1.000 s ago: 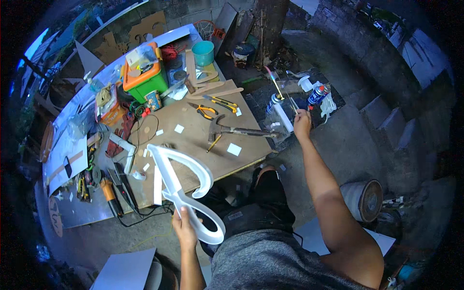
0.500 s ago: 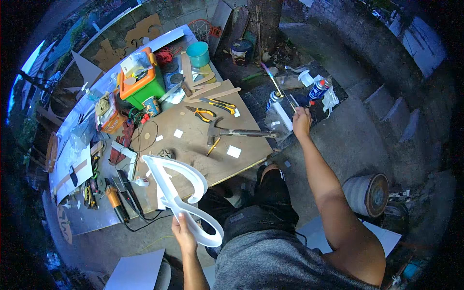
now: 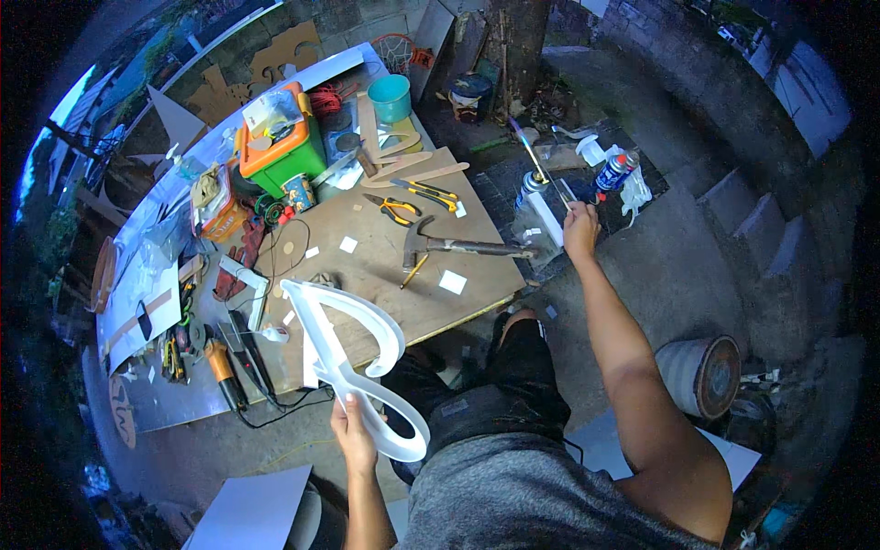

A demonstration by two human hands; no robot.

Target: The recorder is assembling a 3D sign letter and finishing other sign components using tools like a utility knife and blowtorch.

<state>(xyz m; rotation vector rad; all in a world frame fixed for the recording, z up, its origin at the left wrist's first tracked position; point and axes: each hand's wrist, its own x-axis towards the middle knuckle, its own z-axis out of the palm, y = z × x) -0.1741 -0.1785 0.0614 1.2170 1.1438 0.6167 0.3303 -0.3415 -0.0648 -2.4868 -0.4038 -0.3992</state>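
Observation:
My left hand [image 3: 355, 438] is closed around the lower part of a white, hollow letter-shaped piece [image 3: 332, 367] with raised walls, held above the table's near edge. At the far right, my right hand [image 3: 581, 231] grips a thin metal tool [image 3: 561, 191], its exact kind too small to tell. The tool's tip is close to a gas torch [image 3: 539, 174], whose bluish flame points up and left. A white strip [image 3: 547, 220] lies beside the torch, just left of my right hand.
On the wooden table [image 3: 367, 261] lie a hammer [image 3: 467, 246], pliers [image 3: 394, 209], a utility knife [image 3: 426, 193] and a pencil [image 3: 414, 271]. Behind them stand a green-and-orange toolbox [image 3: 284, 165] and a teal bucket [image 3: 390, 98]. Spray cans [image 3: 616, 170] stand beyond my right hand.
The scene has shifted slightly to the right in the picture. Both hands keep their grip, with the metal tool still near the torch and the white letter nearly in the same place.

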